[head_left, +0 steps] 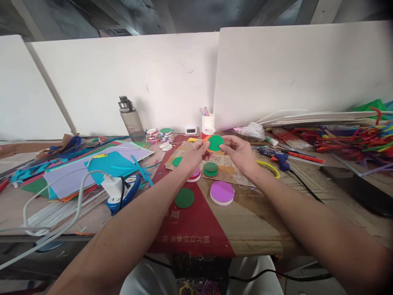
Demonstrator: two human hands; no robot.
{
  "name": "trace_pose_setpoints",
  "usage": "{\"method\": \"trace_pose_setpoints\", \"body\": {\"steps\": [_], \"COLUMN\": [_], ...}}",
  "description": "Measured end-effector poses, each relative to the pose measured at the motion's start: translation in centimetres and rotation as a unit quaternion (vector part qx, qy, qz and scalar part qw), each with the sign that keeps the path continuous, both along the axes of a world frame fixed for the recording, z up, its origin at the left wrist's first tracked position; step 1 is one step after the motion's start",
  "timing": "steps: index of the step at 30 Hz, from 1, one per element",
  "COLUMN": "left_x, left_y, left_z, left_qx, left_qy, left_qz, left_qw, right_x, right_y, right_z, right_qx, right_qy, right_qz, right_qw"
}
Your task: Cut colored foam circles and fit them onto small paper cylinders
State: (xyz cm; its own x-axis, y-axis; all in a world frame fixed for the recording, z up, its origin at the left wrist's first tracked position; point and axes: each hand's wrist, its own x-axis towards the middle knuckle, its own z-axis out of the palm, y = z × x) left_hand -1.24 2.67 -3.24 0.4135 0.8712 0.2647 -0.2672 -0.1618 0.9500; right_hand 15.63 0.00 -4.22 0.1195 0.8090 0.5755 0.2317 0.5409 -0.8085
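Note:
Above the middle of the table, my left hand (197,154) and my right hand (238,150) pinch a green disc (216,143) from both sides. An orange edge shows behind the green at its left, close to my left fingers. Below my hands lie a small stack of green discs (211,169), a purple disc on a white one (222,192), and a dark green disc (184,198). Partly hidden by my left wrist are a pink-and-red stack (194,176) and another green disc (177,162).
Coloured sheets (101,166) and a power strip (124,194) with white cables lie left. A bottle (132,119), a small clock (190,130) and paper cups (208,123) stand at the back. Right are a glue gun (281,159), yellow ring (272,168) and pipe cleaners (353,143).

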Motion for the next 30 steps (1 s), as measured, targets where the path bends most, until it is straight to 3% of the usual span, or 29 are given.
{"method": "trace_pose_setpoints", "body": {"steps": [3,5,10,13,24,30], "left_x": [0.0,-0.1,-0.4,-0.3,-0.3,-0.4], "left_y": [0.0,0.1,0.6,0.4,-0.2,-0.4], "left_z": [-0.1,-0.2,-0.2,0.0,0.6,0.6], "left_qx": [-0.004,0.011,0.067,0.069,0.103,0.029], "left_qy": [-0.027,-0.029,-0.031,-0.035,-0.028,-0.036], "left_qz": [-0.003,0.020,0.099,0.121,0.123,0.114], "left_qw": [1.000,0.999,0.992,0.990,0.987,0.992], "right_x": [0.2,0.4,0.3,0.1,0.1,0.0], "right_y": [0.3,0.2,-0.4,-0.8,-0.9,-0.5], "right_z": [0.1,0.4,1.0,1.1,1.1,0.9], "right_qx": [-0.011,0.025,0.163,0.185,0.181,0.055], "right_qy": [0.076,0.085,0.038,0.009,-0.003,0.101], "right_qz": [-0.010,-0.019,-0.038,-0.051,-0.081,-0.038], "right_qw": [0.997,0.996,0.985,0.981,0.980,0.993]}}
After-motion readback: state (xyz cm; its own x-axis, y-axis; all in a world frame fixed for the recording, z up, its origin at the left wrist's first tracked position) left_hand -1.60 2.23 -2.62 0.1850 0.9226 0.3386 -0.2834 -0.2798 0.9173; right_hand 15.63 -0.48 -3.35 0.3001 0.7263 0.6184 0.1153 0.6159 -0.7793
